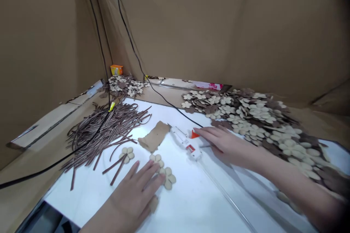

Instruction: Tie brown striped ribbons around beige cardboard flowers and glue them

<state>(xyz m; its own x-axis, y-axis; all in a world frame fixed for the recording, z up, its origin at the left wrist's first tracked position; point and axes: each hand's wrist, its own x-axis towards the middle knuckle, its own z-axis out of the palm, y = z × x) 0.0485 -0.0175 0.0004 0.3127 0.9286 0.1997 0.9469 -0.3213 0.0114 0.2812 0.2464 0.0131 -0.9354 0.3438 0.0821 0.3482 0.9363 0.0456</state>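
On the white worktop (82, 204), my bet's the left hand (131, 196) lying spread over a flower cutout (168, 179), right hand (226, 145) spread just beside a glue gun (186, 142) — one bump could tip it and smear glue.

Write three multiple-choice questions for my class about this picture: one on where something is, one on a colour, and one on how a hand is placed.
1. Where does the glue gun lie?
A. On the cardboard wall
B. On the white board
C. Under the flower cutouts

2. What colour is the small box at the back?
A. Blue
B. Green
C. Orange

3. How is the left hand placed?
A. Flat, with its fingers over flower cutouts
B. Clenched in a fist
C. Gripping the glue gun

Answers:
1. B, since the gun rests on the white surface.
2. C, since the box shows orange.
3. A, since the fingers lie extended across the cutouts.
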